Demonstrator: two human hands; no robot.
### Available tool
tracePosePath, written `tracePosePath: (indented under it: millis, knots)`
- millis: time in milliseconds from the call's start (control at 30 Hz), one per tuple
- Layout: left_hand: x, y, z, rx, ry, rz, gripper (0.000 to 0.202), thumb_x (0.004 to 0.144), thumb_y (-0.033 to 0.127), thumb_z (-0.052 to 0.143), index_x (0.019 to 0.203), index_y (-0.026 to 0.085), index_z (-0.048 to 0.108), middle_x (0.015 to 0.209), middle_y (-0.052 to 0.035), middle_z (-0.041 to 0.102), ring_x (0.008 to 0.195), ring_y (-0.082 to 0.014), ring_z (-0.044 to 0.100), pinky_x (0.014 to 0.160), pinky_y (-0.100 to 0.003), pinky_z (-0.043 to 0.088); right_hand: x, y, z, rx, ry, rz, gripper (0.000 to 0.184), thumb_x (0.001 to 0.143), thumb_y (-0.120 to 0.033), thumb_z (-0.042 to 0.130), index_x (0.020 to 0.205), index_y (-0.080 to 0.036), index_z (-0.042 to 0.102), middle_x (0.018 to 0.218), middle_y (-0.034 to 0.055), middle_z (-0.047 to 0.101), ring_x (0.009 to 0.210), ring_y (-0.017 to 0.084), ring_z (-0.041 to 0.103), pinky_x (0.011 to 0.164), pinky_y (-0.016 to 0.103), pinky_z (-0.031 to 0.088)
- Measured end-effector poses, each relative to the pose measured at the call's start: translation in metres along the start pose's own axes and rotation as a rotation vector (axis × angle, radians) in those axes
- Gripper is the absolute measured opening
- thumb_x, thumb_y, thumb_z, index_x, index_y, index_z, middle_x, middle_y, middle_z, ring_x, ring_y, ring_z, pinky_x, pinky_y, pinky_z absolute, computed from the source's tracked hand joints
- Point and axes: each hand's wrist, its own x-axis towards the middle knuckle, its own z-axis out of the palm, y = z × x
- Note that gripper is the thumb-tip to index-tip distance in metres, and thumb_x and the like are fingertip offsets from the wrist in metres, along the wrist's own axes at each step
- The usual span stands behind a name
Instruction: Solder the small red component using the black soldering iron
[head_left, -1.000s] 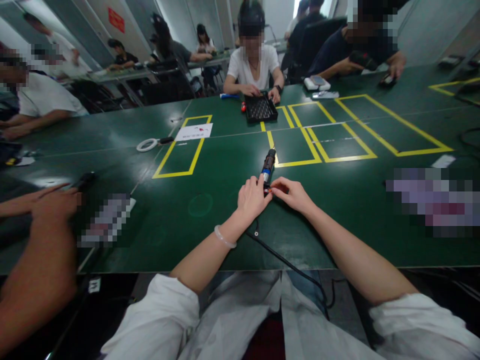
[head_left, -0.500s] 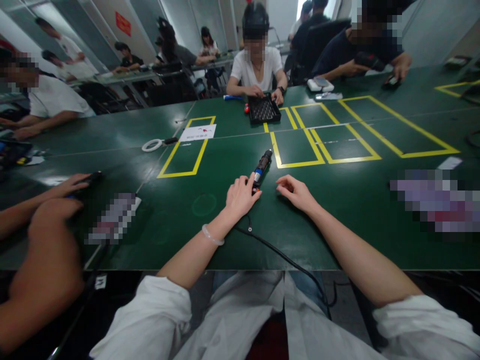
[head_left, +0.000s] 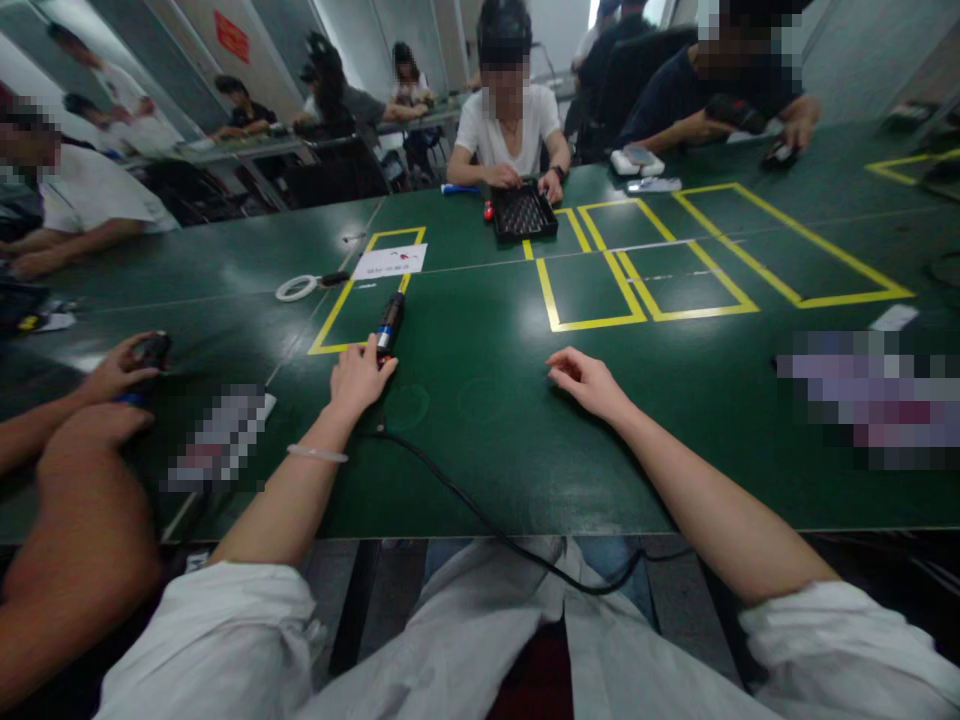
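My left hand [head_left: 361, 380] grips the near end of a black corded tool with a blue band [head_left: 389, 323], which lies on the green table [head_left: 480, 420] at the front edge of a yellow taped rectangle [head_left: 365, 290]. Its black cable [head_left: 480, 515] trails back over the table edge to my lap. My right hand [head_left: 589, 380] rests on the table to the right, fingers loosely curled, holding nothing that I can see.
A neighbour's hands [head_left: 112, 385] hold a dark device at the left. Across the table a person works at a black tray [head_left: 523, 213]. A white ring [head_left: 296, 289] and a paper sheet [head_left: 389, 261] lie near the left rectangle. More yellow rectangles [head_left: 675, 260] mark the right side.
My left hand has dragged the tool leftward from the table's middle to the left yellow rectangle. My right hand let go of it and stayed in place.
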Motion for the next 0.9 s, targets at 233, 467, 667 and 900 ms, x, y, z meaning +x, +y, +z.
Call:
tracePosePath:
  millis: [233, 467, 667, 900]
  knots:
    - [0.023, -0.064, -0.003, 0.026, -0.042, -0.122, 0.072, 0.096, 0.054, 0.038, 0.152, 0.009, 0.031, 0.142, -0.0288, 0.043, 0.127, -0.0448, 0.044, 0.098, -0.053, 0.037, 0.000, -0.004, 0.000, -0.007, -0.010, 0.000, 0.020, 0.088, -0.033, 0.057, 0.100, -0.018, 0.063, 0.081, 0.0030, 0.066, 0.068, 0.015, 0.058, 0.066, 0.028, 0.043]
    - [0.033, -0.083, -0.013, 0.086, -0.022, -0.202, 0.058, 0.096, 0.049, 0.047, 0.133, 0.005, 0.047, 0.135, -0.0240, 0.047, 0.121, -0.0389, 0.047, 0.096, -0.050, 0.040, 0.000, -0.004, 0.000, -0.022, -0.039, 0.005, 0.017, 0.088, -0.032, 0.057, 0.094, -0.018, 0.064, 0.077, 0.0026, 0.066, 0.066, 0.016, 0.058, 0.066, 0.029, 0.044]
    - [0.028, -0.074, -0.015, -0.037, 0.105, -0.289, 0.037, 0.094, 0.035, 0.053, 0.114, 0.004, 0.056, 0.115, -0.0167, 0.058, 0.101, -0.0280, 0.055, 0.088, -0.043, 0.045, 0.001, -0.004, 0.000, -0.026, -0.041, 0.001, 0.018, 0.088, -0.034, 0.057, 0.092, -0.018, 0.064, 0.074, 0.0024, 0.066, 0.065, 0.016, 0.057, 0.065, 0.029, 0.044]
    - [0.040, -0.030, -0.035, -0.376, 0.204, -0.253, 0.028, 0.094, 0.028, 0.054, 0.113, 0.008, 0.058, 0.092, -0.0084, 0.061, 0.094, -0.0224, 0.058, 0.091, -0.041, 0.045, 0.001, -0.006, 0.001, -0.031, -0.049, -0.003, 0.017, 0.088, -0.032, 0.056, 0.090, -0.018, 0.065, 0.075, 0.0022, 0.067, 0.064, 0.015, 0.057, 0.065, 0.029, 0.044]
